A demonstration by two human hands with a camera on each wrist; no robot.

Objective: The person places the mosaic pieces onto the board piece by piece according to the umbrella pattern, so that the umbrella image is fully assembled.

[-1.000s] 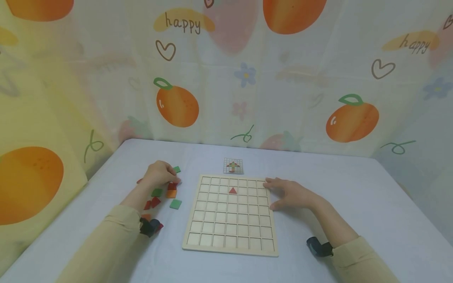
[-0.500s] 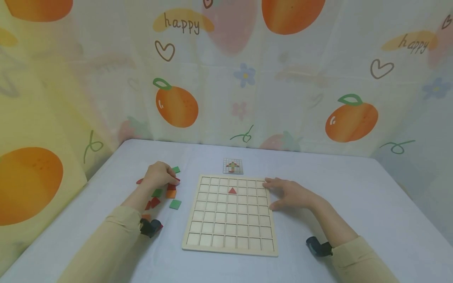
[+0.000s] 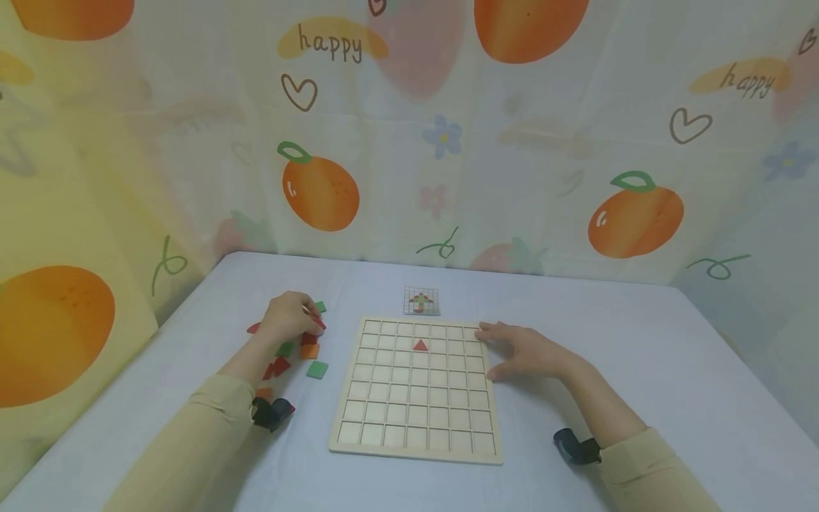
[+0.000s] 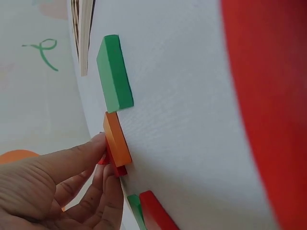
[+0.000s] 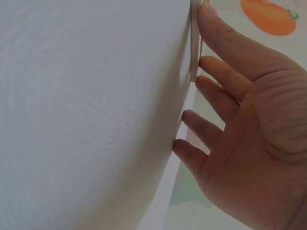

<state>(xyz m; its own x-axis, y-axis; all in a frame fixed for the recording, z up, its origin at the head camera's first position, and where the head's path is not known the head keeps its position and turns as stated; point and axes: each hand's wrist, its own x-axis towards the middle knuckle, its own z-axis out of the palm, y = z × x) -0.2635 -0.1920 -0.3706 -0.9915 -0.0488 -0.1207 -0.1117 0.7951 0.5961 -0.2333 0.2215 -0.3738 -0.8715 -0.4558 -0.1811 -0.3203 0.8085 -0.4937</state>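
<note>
At the left of the table my left hand (image 3: 288,315) reaches down among loose coloured tiles. Its thumb and fingers pinch a small red tile (image 3: 320,323), whose shape is mostly hidden. In the left wrist view the thumb is close beside an orange square tile (image 4: 116,140), with a green tile (image 4: 114,74) farther along. My right hand (image 3: 527,350) rests at the right edge of a wooden grid board (image 3: 388,432), thumb and fingers spread and touching its rim. One red triangle tile (image 3: 420,345) lies in a cell near the board's top.
Behind the board lies a small pattern card (image 3: 421,308) with a coloured figure on a grid. Several red, green and orange tiles, among them a green square (image 3: 316,370), lie left of the board. A patterned curtain (image 3: 384,178) hangs behind the table.
The left hand stays in nearly the same place; its fingers shift slightly, and the red tile at their tips now looks tilted. The right hand and board have not moved.
</note>
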